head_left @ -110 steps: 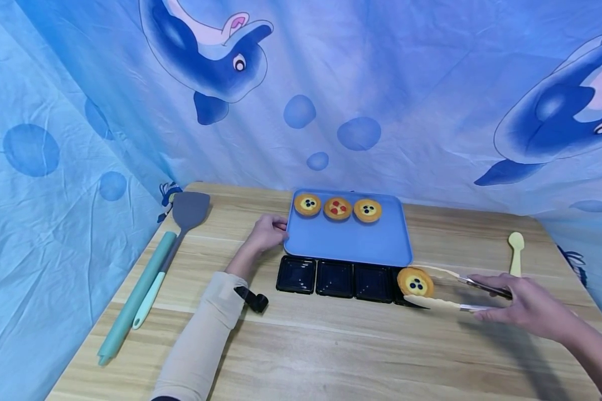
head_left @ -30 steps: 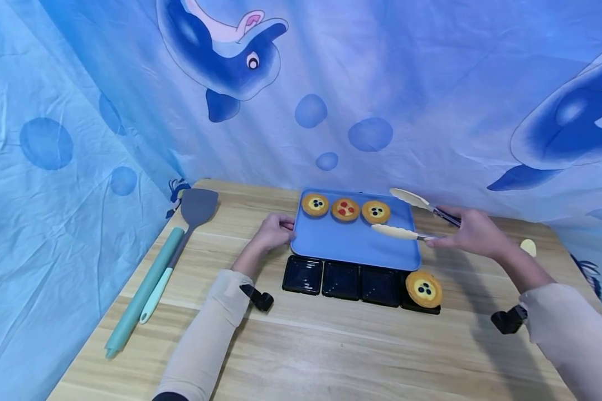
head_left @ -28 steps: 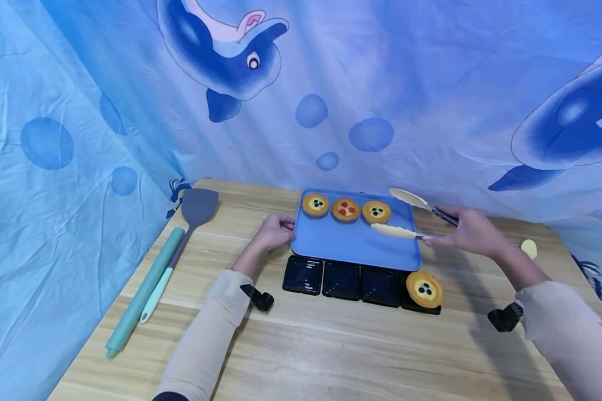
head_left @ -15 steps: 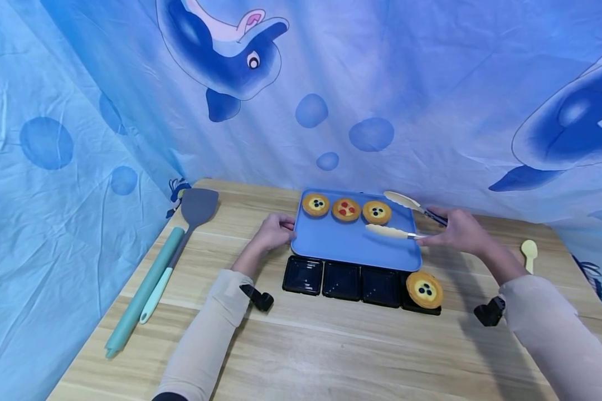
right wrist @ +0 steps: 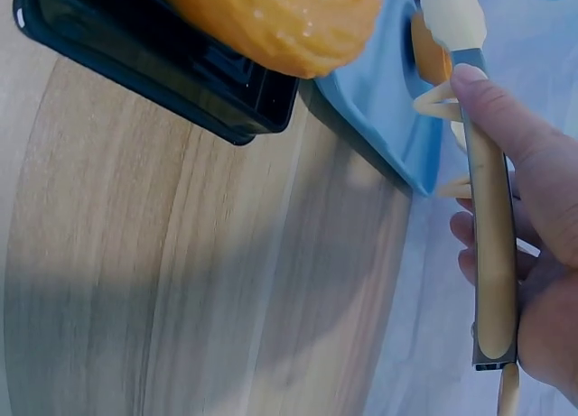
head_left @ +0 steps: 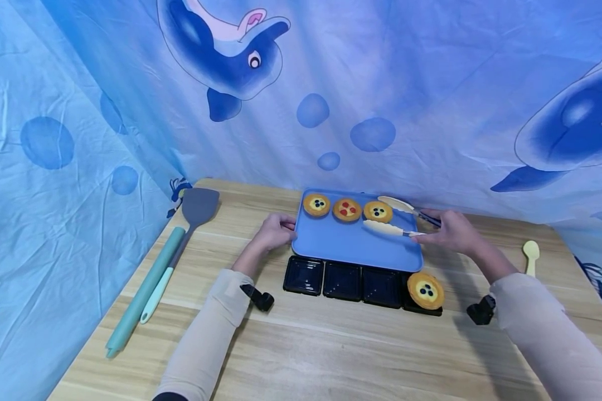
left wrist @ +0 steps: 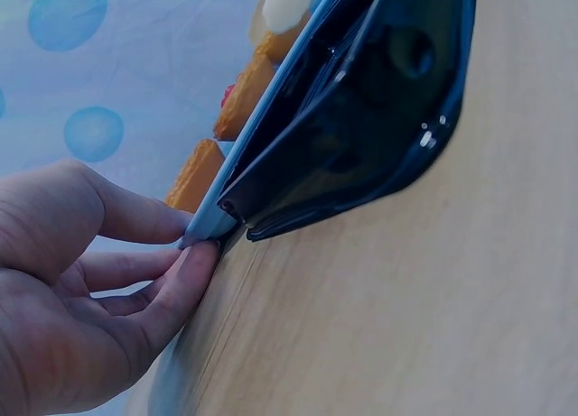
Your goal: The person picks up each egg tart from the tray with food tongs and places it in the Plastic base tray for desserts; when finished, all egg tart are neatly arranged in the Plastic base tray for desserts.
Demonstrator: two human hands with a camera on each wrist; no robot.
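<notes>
My left hand (head_left: 276, 231) pinches the left rim of the blue tray (head_left: 351, 245) between thumb and fingers, as the left wrist view also shows. Along the tray's back sit a blueberry tart (head_left: 316, 205), a strawberry tart (head_left: 347, 210) and another blueberry tart (head_left: 378, 211). My right hand (head_left: 454, 231) grips a pair of tongs (head_left: 385, 228) with cream scalloped tips. Those tips are spread on the front and back sides of the right-hand tart. In front of the tray, a larger-looking blueberry tart (head_left: 425, 291) rests in the rightmost black square container.
Left of that tart, three black containers (head_left: 342, 280) stand in a row against the tray's front. A grey spatula (head_left: 199, 207) and a green rolling pin (head_left: 142, 295) lie at the left. A pale yellow spoon (head_left: 530, 252) lies at the right. A blue curtain hangs behind.
Earlier the tongs held a blueberry tart at the rightmost container; it now rests there. My right hand has moved the opened tongs back and left around the tray's right tart. The left hand stays.
</notes>
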